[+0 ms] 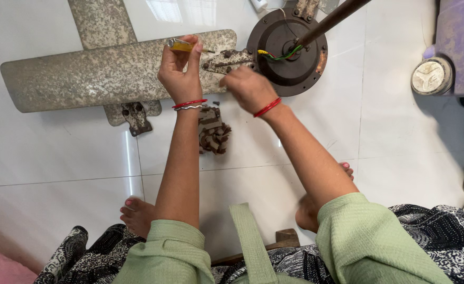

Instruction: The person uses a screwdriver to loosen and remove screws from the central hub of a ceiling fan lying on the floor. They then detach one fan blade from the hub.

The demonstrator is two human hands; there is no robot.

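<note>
Left hand: left hand raised over the floor, fingers curled shut around a tester with a yellow handle; its tip points right, toward the bracket.
Right hand: right hand closed in a loose fist, knuckles up, pressing on the near end of the bracket; what lies inside the fist cannot be told.
Wrists: red and silver bangles on the left wrist, a red bangle on the right.
Bracket: rusty metal arm joining the blade to the motor; it lies between the two hands.
Blade: long, mottled grey, flat on the floor, running left from the bracket; a second blade crosses beneath it, its own bracket end poking out below.
Motor: dark round housing, open face up, holding yellow, green and red wires at its centre; a dark rod rises from the hub toward the upper right.
Debris: small heap of brown bits on the white tile floor, just below the wrists.
Right edge: round grey lid beside a purple thing.
Person: seated, green sleeves, patterned black-and-white garment, bare feet on the tiles.
</note>
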